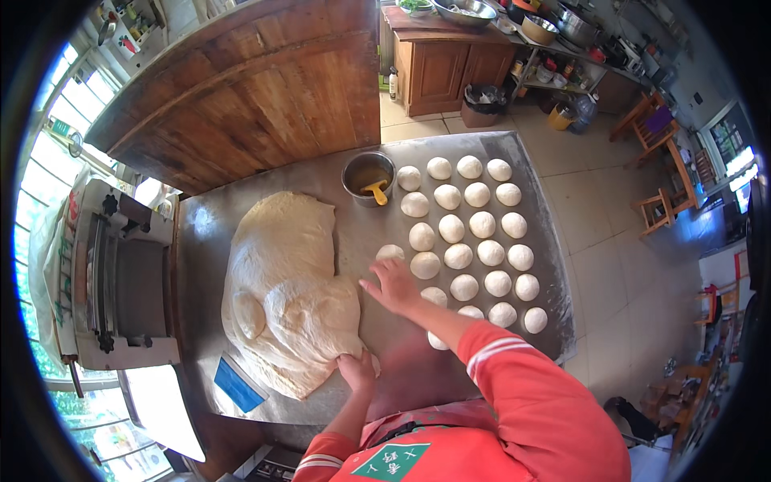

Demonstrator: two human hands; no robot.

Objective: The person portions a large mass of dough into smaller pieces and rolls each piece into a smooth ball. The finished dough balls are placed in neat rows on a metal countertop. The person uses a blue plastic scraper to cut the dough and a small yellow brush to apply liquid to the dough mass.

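A large slack mass of pale dough [289,259] covers the left half of the metal worktop [391,385]. My left hand [358,370] grips its near right edge, and a small piece of dough shows beside the fingers. My right hand [394,286] reaches over the middle of the worktop with thumb and fingers apart. Its fingertips are at the near side of a round dough ball [390,252]; I cannot tell whether they touch it. Several more dough balls [458,256] stand in rows on the right, a few partly hidden by my right forearm.
A metal pot [368,162] with a yellow-handled tool [376,191] stands at the back. A blue-handled dough scraper [238,382] lies front left. Left of the worktop is a dough roller machine [129,289]. A wooden panel [259,90] rises behind. The worktop's right edge [551,241] borders the tiled floor.
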